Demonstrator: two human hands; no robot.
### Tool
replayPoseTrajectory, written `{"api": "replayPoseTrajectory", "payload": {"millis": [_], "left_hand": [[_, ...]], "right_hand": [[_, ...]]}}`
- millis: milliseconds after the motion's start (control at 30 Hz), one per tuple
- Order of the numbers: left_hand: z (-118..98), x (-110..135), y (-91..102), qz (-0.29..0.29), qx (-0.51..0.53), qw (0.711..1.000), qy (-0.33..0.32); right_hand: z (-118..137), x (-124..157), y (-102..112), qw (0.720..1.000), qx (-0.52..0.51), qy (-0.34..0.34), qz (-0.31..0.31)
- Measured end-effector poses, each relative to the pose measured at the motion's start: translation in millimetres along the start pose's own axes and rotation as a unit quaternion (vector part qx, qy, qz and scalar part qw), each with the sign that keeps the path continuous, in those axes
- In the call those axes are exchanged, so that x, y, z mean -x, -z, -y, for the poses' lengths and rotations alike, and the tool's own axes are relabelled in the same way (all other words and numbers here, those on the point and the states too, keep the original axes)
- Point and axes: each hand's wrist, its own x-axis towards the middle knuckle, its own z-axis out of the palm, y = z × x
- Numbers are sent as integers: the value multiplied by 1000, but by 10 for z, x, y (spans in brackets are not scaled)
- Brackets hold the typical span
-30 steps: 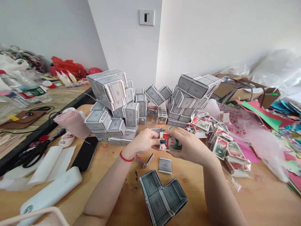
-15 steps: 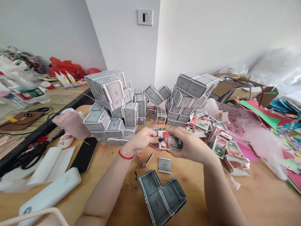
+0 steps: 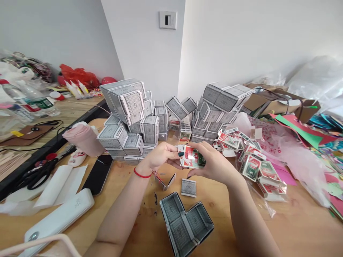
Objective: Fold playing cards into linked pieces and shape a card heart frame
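Between my hands is a red and green playing card box (image 3: 193,157). My left hand (image 3: 166,156), a red string at its wrist, pinches the box's left end with the thumb. Curved over the right end is my right hand (image 3: 210,160), its fingers on the top edge and its thumb lower down, a little off the front. On the table below lie a flat grey patterned card piece (image 3: 188,187) and a folded card piece (image 3: 166,182). Nearest to me stands an L-shaped open form of joined grey card boxes (image 3: 182,228).
Stacks of grey card blocks stand at the back left (image 3: 128,107) and back right (image 3: 214,110). Several card boxes (image 3: 252,167) lie in a heap at right. A phone (image 3: 98,174), scissors (image 3: 40,175), a white case (image 3: 61,216) and a pink roll (image 3: 83,139) lie at left.
My right thumb has come away from the front of the box, and the box sits slightly further left in my hands. The view has shifted a little.
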Motion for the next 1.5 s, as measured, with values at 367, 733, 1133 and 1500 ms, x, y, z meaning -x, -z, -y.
{"api": "replayPoseTrajectory", "payload": {"millis": [367, 733, 1133, 1500], "left_hand": [[-14, 23, -5, -7, -20, 999, -35], [136, -154, -126, -57, -136, 975, -167], [98, -68, -231, -166, -447, 753, -453], [156, -92, -167, -259, -515, 689, -440]], "right_hand": [[-13, -20, -51, 999, -40, -30, 4], [23, 6, -80, 987, -150, 13, 52], [-166, -29, -72, 992, -128, -7, 19], [-208, -34, -82, 914, -377, -150, -7]]}}
